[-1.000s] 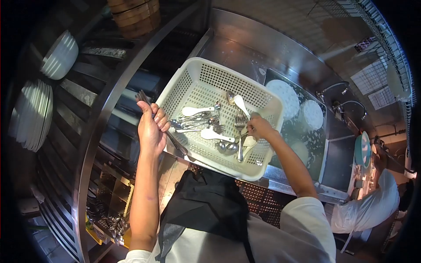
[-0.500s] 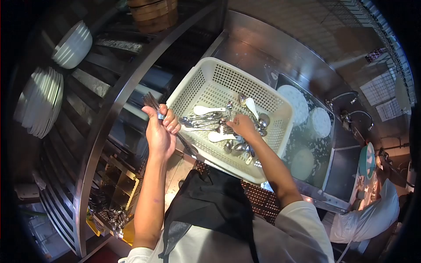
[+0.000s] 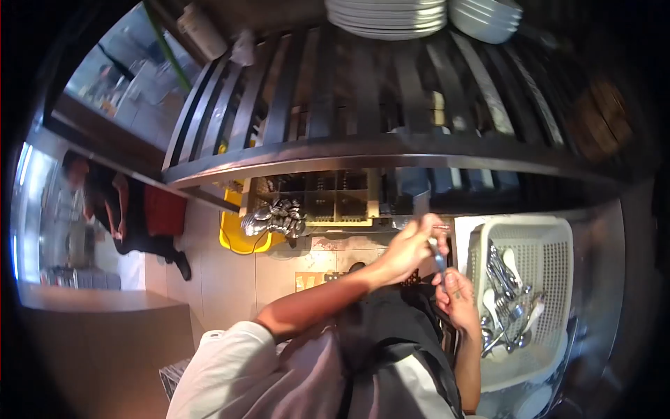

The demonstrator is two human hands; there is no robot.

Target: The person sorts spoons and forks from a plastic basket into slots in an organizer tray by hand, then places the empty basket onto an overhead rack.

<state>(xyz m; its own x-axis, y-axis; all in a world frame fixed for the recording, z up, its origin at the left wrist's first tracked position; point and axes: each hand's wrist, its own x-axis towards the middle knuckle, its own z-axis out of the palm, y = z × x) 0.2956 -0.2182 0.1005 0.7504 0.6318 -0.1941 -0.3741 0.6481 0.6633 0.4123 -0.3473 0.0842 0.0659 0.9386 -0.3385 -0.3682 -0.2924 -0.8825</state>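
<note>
My left hand (image 3: pixel 407 252) is closed around metal cutlery in front of the dark rack; blur hides how many pieces it holds. Just below and to the right, my right hand (image 3: pixel 457 297) pinches the handle of a metal utensil (image 3: pixel 440 260), whose upper end meets my left fingers. Beside my right hand is a pale perforated basket (image 3: pixel 565 279). Metal cutlery (image 3: pixel 500 271) and white spoons, one of them a white spoon (image 3: pixel 510 264), lie loose inside it.
A slatted metal rack (image 3: pixel 335 155) crosses the view, bearing stacked plates (image 3: pixel 387 15) and bowls (image 3: pixel 486 17). Beneath are a compartment rack (image 3: pixel 373 199), a cutlery pile (image 3: pixel 279 218) and a yellow container (image 3: pixel 237 241). Another person (image 3: pixel 112 202) stands at far left.
The view has swung left, bringing the compartment rack to the middle and the basket to the right. My right hand has left the basket with a utensil and come up to my left hand.
</note>
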